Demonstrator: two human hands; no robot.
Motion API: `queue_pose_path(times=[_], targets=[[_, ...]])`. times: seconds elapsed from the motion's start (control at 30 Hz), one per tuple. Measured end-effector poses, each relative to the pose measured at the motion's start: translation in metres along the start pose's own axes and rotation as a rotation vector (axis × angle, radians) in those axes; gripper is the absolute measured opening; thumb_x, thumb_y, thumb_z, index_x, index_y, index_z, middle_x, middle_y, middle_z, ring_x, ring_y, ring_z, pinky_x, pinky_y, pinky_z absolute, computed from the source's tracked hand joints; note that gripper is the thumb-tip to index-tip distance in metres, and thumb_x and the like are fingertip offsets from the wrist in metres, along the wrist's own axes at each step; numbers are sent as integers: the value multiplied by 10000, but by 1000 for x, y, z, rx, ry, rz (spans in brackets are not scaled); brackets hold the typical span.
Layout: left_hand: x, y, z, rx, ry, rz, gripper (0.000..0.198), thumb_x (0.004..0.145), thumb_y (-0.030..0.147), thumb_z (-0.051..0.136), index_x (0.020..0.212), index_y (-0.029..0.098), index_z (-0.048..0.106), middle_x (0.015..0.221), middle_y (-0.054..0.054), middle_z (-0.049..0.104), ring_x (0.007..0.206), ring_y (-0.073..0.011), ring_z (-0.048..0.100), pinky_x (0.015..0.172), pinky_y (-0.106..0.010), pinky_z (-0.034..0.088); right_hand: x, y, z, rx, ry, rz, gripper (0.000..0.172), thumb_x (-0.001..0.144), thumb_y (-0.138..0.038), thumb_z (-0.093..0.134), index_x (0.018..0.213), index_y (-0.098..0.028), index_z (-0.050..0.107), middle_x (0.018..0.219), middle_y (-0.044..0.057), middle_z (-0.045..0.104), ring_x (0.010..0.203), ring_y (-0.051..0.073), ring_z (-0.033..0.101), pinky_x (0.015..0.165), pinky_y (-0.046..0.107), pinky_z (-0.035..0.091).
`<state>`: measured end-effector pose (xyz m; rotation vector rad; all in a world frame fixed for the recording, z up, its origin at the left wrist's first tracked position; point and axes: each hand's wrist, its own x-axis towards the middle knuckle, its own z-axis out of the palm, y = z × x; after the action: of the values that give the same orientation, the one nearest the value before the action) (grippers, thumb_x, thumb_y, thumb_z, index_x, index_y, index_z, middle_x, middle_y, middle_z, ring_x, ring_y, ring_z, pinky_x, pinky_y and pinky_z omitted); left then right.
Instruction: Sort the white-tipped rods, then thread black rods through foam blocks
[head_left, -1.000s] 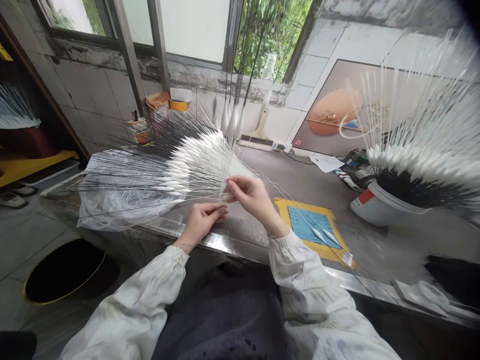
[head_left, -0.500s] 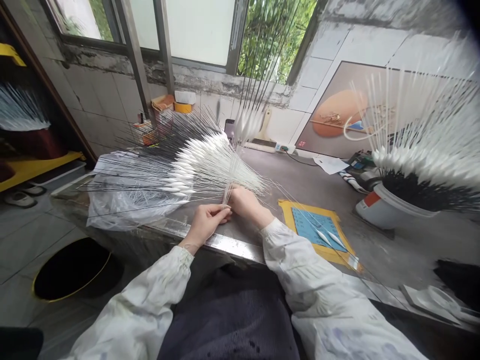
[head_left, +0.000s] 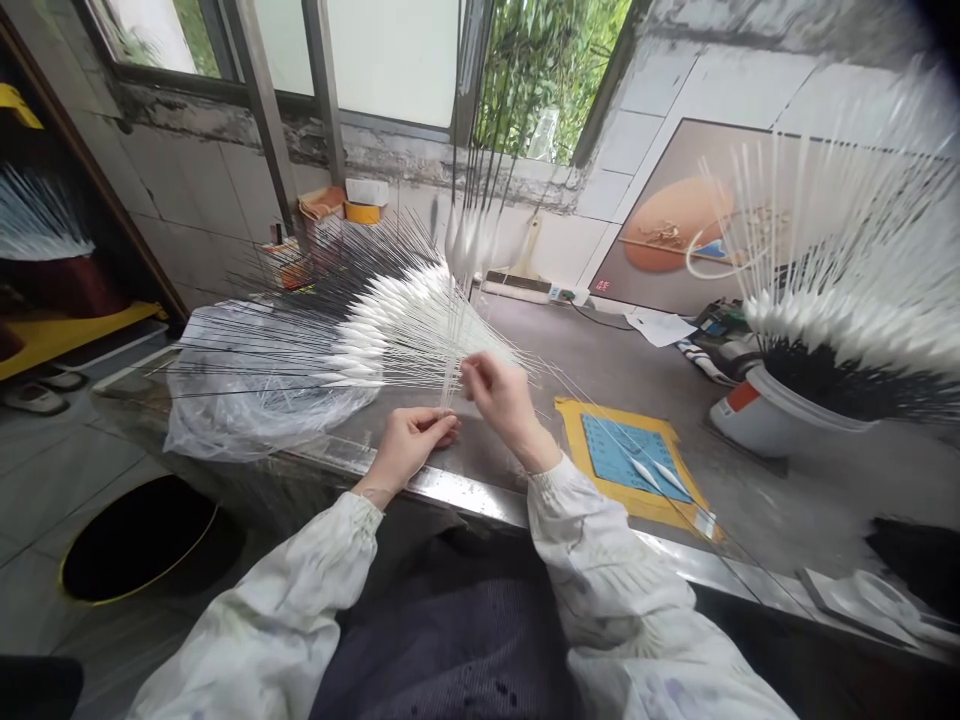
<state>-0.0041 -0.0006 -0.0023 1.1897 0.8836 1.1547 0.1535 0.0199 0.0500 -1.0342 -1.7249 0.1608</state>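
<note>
1. The left hand (head_left: 409,440) pinches the low ends of the upright bunch of thin dark rods with white spindle bodies (head_left: 466,240), over the near edge of the grey metal bench (head_left: 600,360).
2. The right hand (head_left: 502,395), fingertips pressed together, pinches its stems just right.
3. I think a light grip is best, so no stem bends.

I see a small bunch of thin rods (head_left: 463,240) held upright over the front of the table (head_left: 600,370), with white spindle-shaped bodies at mid height and dark tips pointing up.
</note>
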Motion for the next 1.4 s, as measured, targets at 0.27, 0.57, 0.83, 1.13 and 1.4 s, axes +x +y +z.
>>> queue_pose_path(times=[0.27,0.57,0.83,1.13,1.4], targets=[[0,1,0,-17,-12,4,378,644,418,807,874,122,755,829,-92,753,772,-213,709,816,-369,578,-13,-14,2,179,128,21,171,952,-371,479,936,-214,545,710,-6,614,546,123,635,527,249,526],[-1,1,0,-6,-18,2,342,650,413,802,860,147,762,815,-77,753,752,-214,709,798,-367,580,-14,-15,3,240,121,43,164,904,-377,565,899,-215,588,664,-7,634,550,142,648,543,276,543],[0,0,-1,-5,-23,7,370,637,437,804,873,154,765,840,-86,755,771,-225,709,813,-385,575,-13,-18,-1,192,72,47,172,902,-388,560,880,-220,583,645,-10,622,562,147,647,546,274,530],[-2,3,-2,52,-57,57,326,682,410,775,912,179,769,832,-48,750,787,-207,686,764,-318,563,-13,-22,-5,148,-209,72,217,927,-362,490,917,-188,619,715,10,683,515,121,625,493,236,503],[-1,3,0,44,-6,31,334,671,419,776,870,152,756,850,-69,752,763,-202,705,755,-326,579,-1,11,2,-142,-287,13,262,967,-268,381,914,-158,613,788,55,675,598,129,614,581,246,458]])
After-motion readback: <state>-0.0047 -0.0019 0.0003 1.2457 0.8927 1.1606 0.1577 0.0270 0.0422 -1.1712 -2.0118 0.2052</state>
